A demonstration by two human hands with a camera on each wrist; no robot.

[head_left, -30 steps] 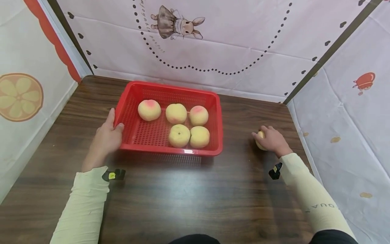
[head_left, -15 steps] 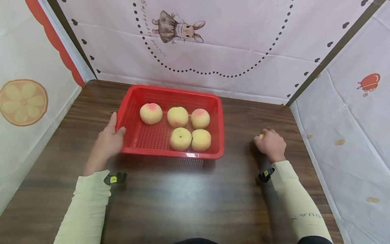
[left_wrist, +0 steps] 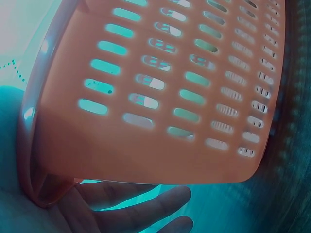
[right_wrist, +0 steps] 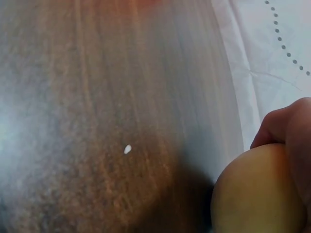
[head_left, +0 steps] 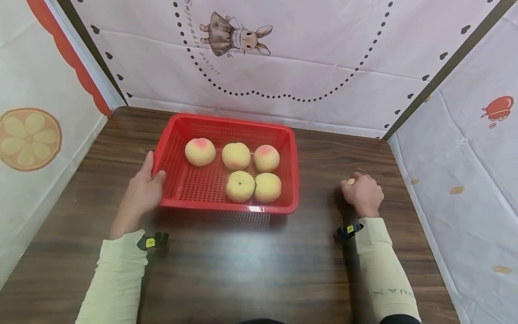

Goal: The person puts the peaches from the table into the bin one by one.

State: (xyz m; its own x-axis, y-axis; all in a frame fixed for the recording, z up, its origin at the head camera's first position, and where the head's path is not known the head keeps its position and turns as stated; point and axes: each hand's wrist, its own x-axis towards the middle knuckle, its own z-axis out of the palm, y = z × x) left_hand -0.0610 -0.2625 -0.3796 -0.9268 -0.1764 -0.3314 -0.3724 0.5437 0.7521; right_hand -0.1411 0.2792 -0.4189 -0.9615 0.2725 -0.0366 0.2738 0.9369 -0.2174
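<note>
In the head view a red plastic basket with slotted walls stands left of centre and holds several yellow peaches with pink blushes, among them one apart at the left. My left hand grips its left rim, thumb over the edge. The left wrist view shows the fingers stretched beneath the basket's outer side. Over the table's right part, my right hand grasps another peach from above. Only a sliver of that peach shows in the head view, the rest being hidden under the hand.
A dark wood-grain table carries everything. White printed cloth walls close it in at the back, left and right. A small white speck lies on the table in the right wrist view.
My right hand has turned over the peach and covers more of it, while the right forearm has swung left. The left hand keeps its hold on the basket. The head view has shifted slightly.
</note>
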